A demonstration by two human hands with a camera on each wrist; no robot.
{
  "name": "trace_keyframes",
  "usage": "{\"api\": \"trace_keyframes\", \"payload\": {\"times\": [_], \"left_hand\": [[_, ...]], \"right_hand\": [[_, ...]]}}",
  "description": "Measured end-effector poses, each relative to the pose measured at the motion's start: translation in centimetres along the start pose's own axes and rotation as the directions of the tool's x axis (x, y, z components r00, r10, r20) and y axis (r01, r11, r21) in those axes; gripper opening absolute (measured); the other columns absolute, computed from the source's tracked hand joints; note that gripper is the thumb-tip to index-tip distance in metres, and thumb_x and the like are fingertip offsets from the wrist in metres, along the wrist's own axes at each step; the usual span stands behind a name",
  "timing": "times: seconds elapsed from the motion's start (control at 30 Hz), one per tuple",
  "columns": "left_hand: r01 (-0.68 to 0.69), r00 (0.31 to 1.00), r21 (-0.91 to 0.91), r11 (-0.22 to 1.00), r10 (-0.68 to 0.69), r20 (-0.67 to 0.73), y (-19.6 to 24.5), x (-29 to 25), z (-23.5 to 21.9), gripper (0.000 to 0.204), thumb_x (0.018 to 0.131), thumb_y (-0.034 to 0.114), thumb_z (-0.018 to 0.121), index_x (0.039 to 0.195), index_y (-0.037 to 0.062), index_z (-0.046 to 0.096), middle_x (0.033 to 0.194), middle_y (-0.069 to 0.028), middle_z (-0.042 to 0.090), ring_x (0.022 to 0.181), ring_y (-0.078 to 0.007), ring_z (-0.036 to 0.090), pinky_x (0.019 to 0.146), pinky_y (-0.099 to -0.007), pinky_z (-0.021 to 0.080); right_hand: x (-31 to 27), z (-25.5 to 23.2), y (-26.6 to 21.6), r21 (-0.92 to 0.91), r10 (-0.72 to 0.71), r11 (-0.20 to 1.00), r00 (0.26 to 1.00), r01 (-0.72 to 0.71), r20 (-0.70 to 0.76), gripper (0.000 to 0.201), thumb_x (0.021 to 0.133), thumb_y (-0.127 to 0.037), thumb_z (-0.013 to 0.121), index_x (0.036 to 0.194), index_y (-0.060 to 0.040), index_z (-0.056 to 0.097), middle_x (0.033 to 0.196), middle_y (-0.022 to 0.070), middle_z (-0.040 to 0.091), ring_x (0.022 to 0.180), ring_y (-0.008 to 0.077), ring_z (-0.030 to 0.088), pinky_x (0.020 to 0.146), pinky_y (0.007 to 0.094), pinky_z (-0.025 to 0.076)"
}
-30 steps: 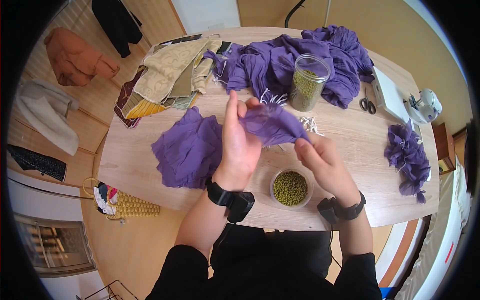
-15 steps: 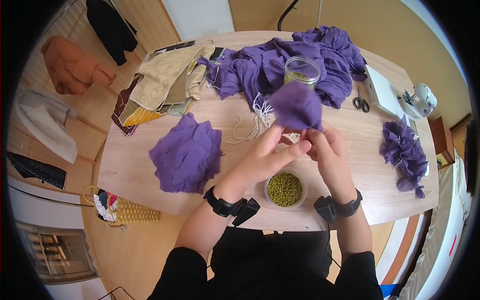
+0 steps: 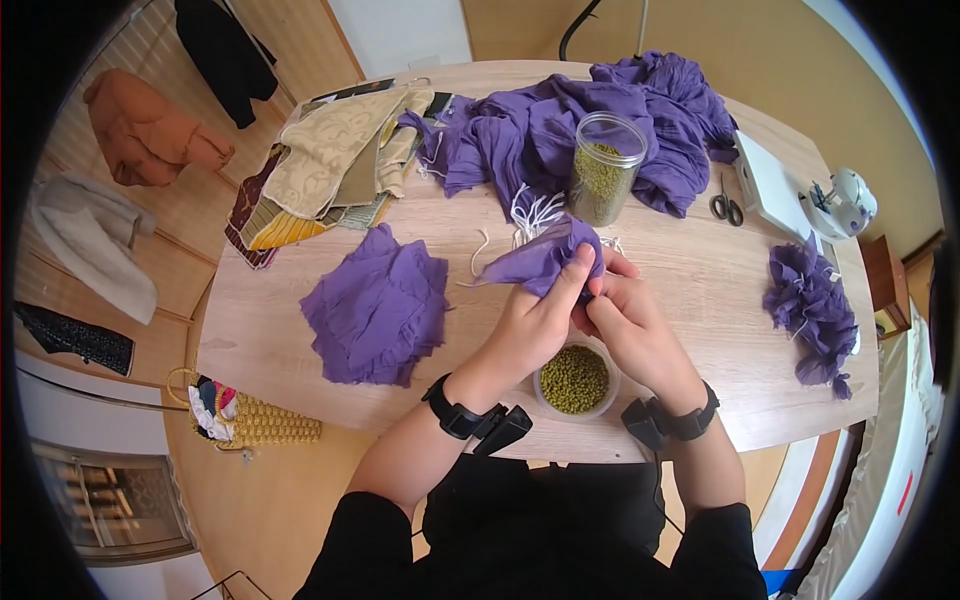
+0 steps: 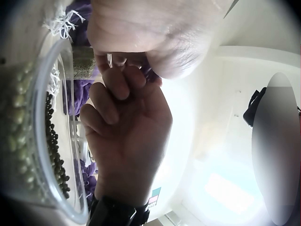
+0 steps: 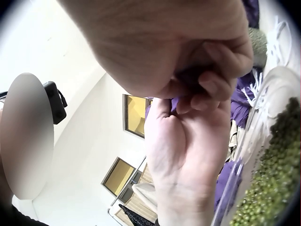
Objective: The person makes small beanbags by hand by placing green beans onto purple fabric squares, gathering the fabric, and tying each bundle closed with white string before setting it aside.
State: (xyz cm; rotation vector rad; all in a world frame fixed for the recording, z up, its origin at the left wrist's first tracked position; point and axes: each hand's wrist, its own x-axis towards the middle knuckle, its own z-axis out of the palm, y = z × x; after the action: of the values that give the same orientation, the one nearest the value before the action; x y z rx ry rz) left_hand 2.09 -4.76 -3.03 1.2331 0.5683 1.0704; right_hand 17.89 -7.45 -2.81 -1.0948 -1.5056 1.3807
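Observation:
A piece of purple cloth [image 3: 545,262] is bunched between both hands above the table's front part. The left hand [image 3: 540,322] grips it with the thumb on top, its loose end hanging off to the left. Close against it, the right hand [image 3: 632,318] pinches the gathered edge with thumb and curled fingers. Just below the hands stands a round clear tub of green beans [image 3: 574,380], also at the left edge of the left wrist view. In the right wrist view the right hand [image 5: 207,70] hides most of the cloth.
Flat purple pieces [image 3: 376,308] lie stacked at the left. Behind the hands are white strings [image 3: 535,215], a tall jar of beans [image 3: 602,182] and a large purple heap [image 3: 540,120]. Scissors [image 3: 726,205], a small sewing machine [image 3: 850,203] and ruffled purple cloth [image 3: 808,305] are at the right.
The hands came together at the cloth, which was stretched between them. Since half a second ago, the cloth has tipped down and to the left, and the tall jar shows fully.

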Motion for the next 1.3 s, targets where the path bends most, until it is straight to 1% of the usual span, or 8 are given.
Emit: {"api": "trace_keyframes", "payload": {"times": [0.33,0.67,0.83,1.0,1.1,1.2,1.23,1.3], "left_hand": [[0.063,0.992,-0.272,0.960,-0.091,-0.092,1.0,0.4,-0.5,0.050,0.115,0.050,0.045,0.082,0.0122,0.048,0.094,-0.0088,0.064,0.098,-0.0187,0.061,0.095,-0.0341,0.047],[0.000,0.986,-0.645,0.764,-0.108,-0.128,0.1,0.9,-2.0,0.065,0.109,0.065,0.044,0.064,0.0198,0.029,0.061,0.0034,0.029,0.075,-0.0153,0.046,0.094,-0.0378,0.047],[-0.171,0.846,-0.595,0.786,-0.192,-0.497,-0.3,1.4,-3.4,0.040,0.106,0.058,0.058,0.105,0.0186,0.054,0.102,0.0007,0.056,0.098,-0.0169,0.057,0.095,-0.0393,0.045],[0.076,0.932,-0.369,0.926,-0.197,-0.303,-0.7,1.2,-2.7,0.037,0.108,0.053,0.058,0.114,0.0166,0.057,0.115,0.0005,0.059,0.108,-0.0150,0.057,0.096,-0.0355,0.042],[0.238,0.969,-0.049,0.970,-0.234,0.077,-0.2,0.6,-2.2,0.047,0.111,0.046,0.056,0.139,0.0085,0.059,0.135,-0.0020,0.063,0.125,-0.0140,0.057,0.103,-0.0324,0.043],[0.180,0.977,-0.053,0.982,-0.172,0.125,-0.3,-0.6,0.0,0.041,0.106,0.044,0.068,0.127,0.0091,0.065,0.123,-0.0002,0.064,0.113,-0.0102,0.058,0.096,-0.0304,0.046],[0.160,0.980,-0.098,0.982,-0.146,0.136,-1.4,-0.3,-0.1,0.037,0.107,0.036,0.068,0.129,0.0062,0.065,0.124,-0.0018,0.065,0.115,-0.0104,0.059,0.098,-0.0288,0.048],[0.135,0.986,-0.118,0.984,-0.121,0.112,-1.3,0.0,-0.2,0.036,0.109,0.034,0.066,0.129,0.0042,0.064,0.123,-0.0034,0.066,0.116,-0.0115,0.060,0.099,-0.0290,0.049]], "right_hand": [[-0.4,0.5,-1.5,0.334,0.103,0.929,0.978,-0.159,0.179,0.027,0.116,-0.023,0.045,0.103,-0.0042,0.060,0.084,-0.0040,0.046,0.071,0.0063,0.041,0.065,0.0240,0.038],[-0.2,0.8,-1.6,0.129,0.047,0.989,0.977,-0.075,0.206,0.026,0.115,-0.022,0.047,0.101,-0.0033,0.058,0.081,-0.0045,0.047,0.074,0.0057,0.044,0.066,0.0249,0.038],[-0.1,0.3,-1.0,0.341,-0.007,0.940,1.000,0.012,-0.015,0.026,0.116,-0.024,0.046,0.098,-0.0079,0.055,0.075,-0.0077,0.039,0.066,0.0034,0.034,0.058,0.0231,0.028],[0.0,0.1,-1.1,0.404,-0.070,0.902,0.974,0.155,-0.217,0.025,0.116,-0.024,0.046,0.099,-0.0087,0.056,0.076,-0.0078,0.040,0.066,0.0025,0.032,0.058,0.0213,0.025],[0.0,0.2,-0.6,0.169,-0.149,0.963,0.936,0.211,-0.320,0.024,0.115,-0.020,0.048,0.098,-0.0052,0.057,0.078,-0.0009,0.052,0.067,0.0068,0.043,0.060,0.0252,0.034],[0.4,0.9,-0.2,-0.258,-0.419,0.900,0.861,0.352,-0.287,0.022,0.111,-0.016,0.051,0.095,-0.0013,0.056,0.075,0.0103,0.056,0.066,0.0220,0.052,0.063,0.0337,0.042],[0.1,0.7,-0.3,-0.359,-0.340,0.900,0.913,0.246,-0.224,0.017,0.105,-0.012,0.056,0.095,0.0012,0.058,0.079,0.0219,0.062,0.071,0.0401,0.061,0.067,0.0442,0.049],[0.2,0.6,0.2,-0.484,-0.398,0.831,0.901,0.274,-0.174,0.014,0.103,-0.012,0.057,0.098,0.0007,0.060,0.080,0.0229,0.064,0.073,0.0430,0.063,0.066,0.0463,0.051]]}}
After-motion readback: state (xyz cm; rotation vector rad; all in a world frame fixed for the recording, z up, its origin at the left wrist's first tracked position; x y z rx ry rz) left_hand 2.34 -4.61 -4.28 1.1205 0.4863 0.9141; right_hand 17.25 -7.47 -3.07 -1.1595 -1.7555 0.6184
